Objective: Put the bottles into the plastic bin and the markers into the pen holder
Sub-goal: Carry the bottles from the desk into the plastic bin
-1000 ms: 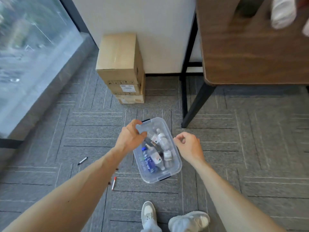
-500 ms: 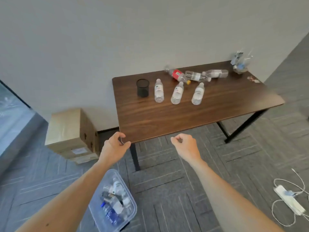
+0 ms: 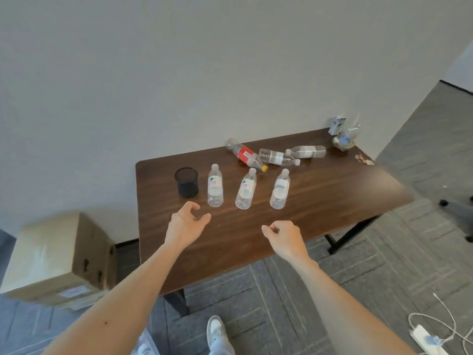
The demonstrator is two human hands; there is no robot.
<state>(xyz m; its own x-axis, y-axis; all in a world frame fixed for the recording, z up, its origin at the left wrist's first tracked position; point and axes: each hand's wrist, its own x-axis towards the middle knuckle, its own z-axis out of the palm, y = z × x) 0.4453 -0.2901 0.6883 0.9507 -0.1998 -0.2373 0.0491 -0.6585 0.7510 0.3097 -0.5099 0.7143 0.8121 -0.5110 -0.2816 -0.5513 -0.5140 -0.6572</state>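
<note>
Three clear bottles stand upright in a row on the brown table (image 3: 332,190): a left bottle (image 3: 215,186), a middle bottle (image 3: 246,189) and a right bottle (image 3: 280,189). Behind them lie a red-labelled bottle (image 3: 245,155) and two clear bottles (image 3: 277,157) (image 3: 305,151). A black mesh pen holder (image 3: 186,182) stands left of the row. My left hand (image 3: 185,225) hovers open over the table, just below the left bottle. My right hand (image 3: 284,237) hangs with loosely curled, empty fingers. The plastic bin and the markers are out of view.
A cardboard box (image 3: 56,254) sits on the floor left of the table. Small clutter (image 3: 343,134) occupies the table's far right corner. A white power strip with cables (image 3: 427,339) lies on the carpet at the lower right. My shoe (image 3: 217,334) is below.
My view rose from the bin on the floor to the table. Both hands left the bin and moved up over the table's front part, the left one opening toward the bottles.
</note>
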